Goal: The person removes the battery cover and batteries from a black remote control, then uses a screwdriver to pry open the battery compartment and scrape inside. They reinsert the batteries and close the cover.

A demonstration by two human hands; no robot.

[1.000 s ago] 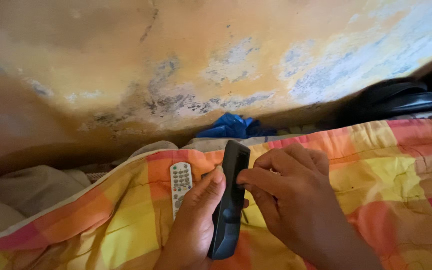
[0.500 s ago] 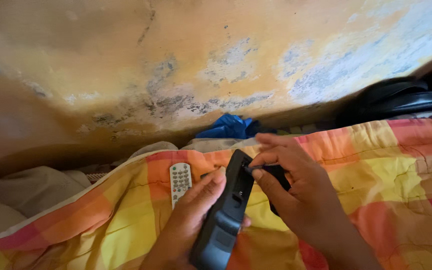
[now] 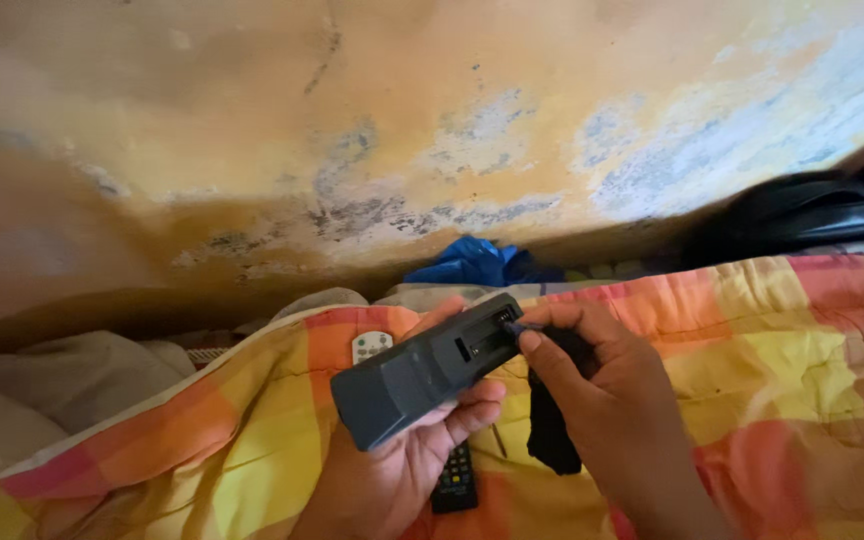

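My left hand [image 3: 402,460] grips a dark grey remote control [image 3: 402,385] from below, its back turned up and tilted, with the battery compartment [image 3: 482,345] uncovered. My right hand [image 3: 612,400] has thumb and forefinger tips at the far end of that compartment. A flat black cover piece [image 3: 552,440] hangs under the right palm and seems held by its fingers. A white remote [image 3: 370,345] lies on the blanket just behind the grey one, mostly hidden. A black remote [image 3: 455,480] lies beneath my left fingers.
An orange, yellow and pink checked blanket [image 3: 802,360] covers the bed. A stained, peeling wall [image 3: 402,130] runs close behind. A blue plastic bag [image 3: 467,262] and a black bag [image 3: 802,210] sit by the wall. Pale grey cloth [image 3: 72,380] bunches at the left.
The grey remote has tilted from nearly upright to lying across my left palm. Its back cover has come off, baring the compartment, and my right fingertips have moved to its end.
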